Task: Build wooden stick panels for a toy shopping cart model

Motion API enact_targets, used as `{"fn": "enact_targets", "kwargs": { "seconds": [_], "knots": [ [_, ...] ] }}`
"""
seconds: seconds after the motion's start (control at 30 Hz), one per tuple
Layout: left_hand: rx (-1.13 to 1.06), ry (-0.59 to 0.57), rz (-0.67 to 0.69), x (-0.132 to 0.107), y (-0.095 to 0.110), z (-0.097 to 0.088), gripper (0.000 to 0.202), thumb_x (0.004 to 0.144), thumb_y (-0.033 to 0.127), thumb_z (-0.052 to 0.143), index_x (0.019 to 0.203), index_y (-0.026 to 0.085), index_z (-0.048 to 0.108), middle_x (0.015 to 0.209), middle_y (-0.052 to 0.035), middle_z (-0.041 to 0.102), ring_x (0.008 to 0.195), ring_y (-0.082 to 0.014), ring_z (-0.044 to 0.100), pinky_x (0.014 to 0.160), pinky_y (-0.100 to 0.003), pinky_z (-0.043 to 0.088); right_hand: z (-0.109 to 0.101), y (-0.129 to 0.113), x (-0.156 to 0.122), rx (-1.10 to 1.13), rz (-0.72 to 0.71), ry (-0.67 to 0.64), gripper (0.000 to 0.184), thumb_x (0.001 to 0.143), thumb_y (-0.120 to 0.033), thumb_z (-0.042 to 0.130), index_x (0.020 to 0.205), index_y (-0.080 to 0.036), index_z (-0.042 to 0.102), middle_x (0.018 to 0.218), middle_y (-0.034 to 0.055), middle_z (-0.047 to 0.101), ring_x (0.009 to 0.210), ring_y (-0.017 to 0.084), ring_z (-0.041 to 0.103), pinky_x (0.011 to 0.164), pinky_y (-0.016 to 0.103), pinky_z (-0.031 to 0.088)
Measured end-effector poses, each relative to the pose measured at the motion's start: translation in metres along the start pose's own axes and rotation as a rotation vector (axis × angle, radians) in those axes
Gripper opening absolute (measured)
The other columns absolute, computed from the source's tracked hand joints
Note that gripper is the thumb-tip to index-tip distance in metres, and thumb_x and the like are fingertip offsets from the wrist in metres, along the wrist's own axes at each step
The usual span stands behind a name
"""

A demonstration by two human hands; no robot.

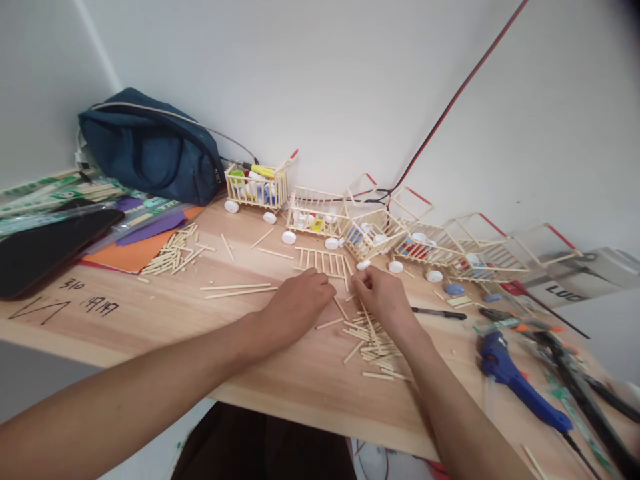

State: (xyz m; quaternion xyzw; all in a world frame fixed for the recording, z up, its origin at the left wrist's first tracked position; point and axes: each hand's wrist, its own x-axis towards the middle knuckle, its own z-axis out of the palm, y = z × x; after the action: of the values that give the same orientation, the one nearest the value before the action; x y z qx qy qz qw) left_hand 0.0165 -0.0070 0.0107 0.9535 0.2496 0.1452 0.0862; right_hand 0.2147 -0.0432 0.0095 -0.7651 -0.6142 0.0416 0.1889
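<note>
Both hands rest on a wooden table point(150, 313) among thin wooden sticks. My left hand point(299, 303) is curled, knuckles up, its fingertips at the near edge of a flat ladder-like panel of sticks point(323, 261). My right hand point(383, 297) is pinched closed just right of that panel, over a loose pile of short sticks point(373, 343). What either hand pinches is too small to make out. Behind the panel stands a row of small stick carts with white cap wheels point(257, 187).
A blue bag point(150, 150) lies at the back left beside coloured paper sheets point(135, 250) and another stick pile point(173, 253). A blue glue gun point(515, 380), a black pen point(440, 312) and pliers lie at the right. A red-black cable point(450, 103) runs up the wall.
</note>
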Motion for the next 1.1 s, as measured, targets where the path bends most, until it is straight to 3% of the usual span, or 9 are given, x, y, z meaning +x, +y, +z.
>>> {"fn": "enact_targets", "kwargs": {
  "seconds": [0.27, 0.43, 0.53, 0.63, 0.77, 0.83, 0.9, 1.0, 1.1],
  "knots": [
    [-0.002, -0.037, -0.002, 0.001, 0.001, 0.000, 0.019, 0.092, 0.015, 0.046, 0.086, 0.015, 0.063, 0.092, -0.0070, 0.062, 0.090, -0.0208, 0.053, 0.078, -0.032, 0.044, 0.002, -0.002, 0.005, -0.034, 0.033, 0.009, 0.022, 0.084, -0.030, 0.048, 0.065, -0.021, 0.056, 0.063, 0.0027, 0.063, 0.059, 0.016, 0.053, 0.056, 0.026, 0.029],
    [-0.075, -0.008, -0.033, 0.002, 0.001, 0.000, 0.023, 0.092, 0.014, 0.044, 0.088, 0.014, 0.066, 0.092, -0.0087, 0.064, 0.093, -0.0222, 0.055, 0.081, -0.035, 0.045, 0.000, 0.003, 0.003, 0.078, 0.011, 0.016, 0.024, 0.084, -0.031, 0.051, 0.063, -0.020, 0.054, 0.059, 0.0004, 0.059, 0.055, 0.014, 0.050, 0.055, 0.026, 0.029],
    [-0.328, 0.085, -0.161, 0.005, 0.000, -0.007, 0.022, 0.091, 0.018, 0.047, 0.098, 0.014, 0.068, 0.093, -0.0075, 0.067, 0.090, -0.0201, 0.058, 0.079, -0.033, 0.045, -0.010, 0.000, -0.001, 0.364, -0.043, -0.043, 0.028, 0.087, -0.038, 0.052, 0.066, -0.020, 0.054, 0.056, -0.0016, 0.057, 0.051, 0.012, 0.046, 0.052, 0.025, 0.031],
    [-0.716, 0.107, -0.324, 0.009, -0.002, -0.012, 0.019, 0.084, 0.020, 0.057, 0.099, 0.015, 0.068, 0.081, -0.0027, 0.067, 0.072, -0.0142, 0.058, 0.067, -0.026, 0.043, -0.025, -0.011, -0.008, 0.764, -0.095, -0.075, 0.023, 0.088, -0.043, 0.056, 0.082, -0.022, 0.055, 0.063, -0.0023, 0.061, 0.047, 0.010, 0.046, 0.047, 0.023, 0.032],
    [-1.274, -0.051, -0.429, 0.014, -0.003, -0.010, 0.027, 0.078, 0.022, 0.066, 0.103, 0.012, 0.063, 0.069, 0.0010, 0.062, 0.053, -0.0072, 0.049, 0.053, -0.021, 0.037, -0.046, -0.025, -0.020, 1.013, -0.207, 0.165, 0.017, 0.085, -0.039, 0.064, 0.088, -0.023, 0.058, 0.082, 0.0021, 0.067, 0.059, 0.012, 0.057, 0.049, 0.023, 0.039],
    [-1.518, -0.077, -0.482, 0.014, -0.003, -0.008, 0.031, 0.078, 0.030, 0.069, 0.102, 0.011, 0.061, 0.071, -0.0007, 0.064, 0.051, -0.0063, 0.050, 0.052, -0.020, 0.038, -0.053, -0.029, -0.027, 0.965, -0.273, 0.312, 0.011, 0.086, -0.035, 0.065, 0.085, -0.024, 0.062, 0.086, 0.0043, 0.068, 0.070, 0.017, 0.063, 0.055, 0.027, 0.046],
    [-1.718, -0.089, -0.525, 0.012, -0.004, -0.008, 0.033, 0.079, 0.039, 0.068, 0.096, 0.011, 0.061, 0.074, -0.0034, 0.066, 0.055, -0.0065, 0.053, 0.052, -0.020, 0.039, -0.056, -0.030, -0.035, 0.817, -0.366, 0.325, 0.005, 0.087, -0.029, 0.063, 0.084, -0.026, 0.066, 0.087, 0.0050, 0.070, 0.082, 0.021, 0.067, 0.069, 0.034, 0.053],
    [-1.914, -0.176, -0.515, 0.011, -0.008, -0.012, 0.032, 0.080, 0.040, 0.068, 0.089, 0.010, 0.064, 0.068, -0.0020, 0.063, 0.054, -0.0047, 0.051, 0.049, -0.017, 0.037, -0.051, -0.028, -0.047, 0.544, -0.581, 0.104, 0.015, 0.086, -0.021, 0.063, 0.092, -0.031, 0.071, 0.099, 0.0029, 0.073, 0.093, 0.021, 0.068, 0.083, 0.037, 0.054],
    [-1.919, -0.198, -0.542, 0.011, -0.009, -0.018, 0.026, 0.075, 0.032, 0.075, 0.081, 0.009, 0.064, 0.057, 0.0028, 0.054, 0.049, -0.0026, 0.045, 0.045, -0.014, 0.030, -0.040, -0.026, -0.057, 0.401, -0.738, -0.056, 0.030, 0.088, -0.017, 0.059, 0.108, -0.037, 0.068, 0.118, 0.0000, 0.069, 0.102, 0.020, 0.066, 0.086, 0.035, 0.054]
  ]
}}
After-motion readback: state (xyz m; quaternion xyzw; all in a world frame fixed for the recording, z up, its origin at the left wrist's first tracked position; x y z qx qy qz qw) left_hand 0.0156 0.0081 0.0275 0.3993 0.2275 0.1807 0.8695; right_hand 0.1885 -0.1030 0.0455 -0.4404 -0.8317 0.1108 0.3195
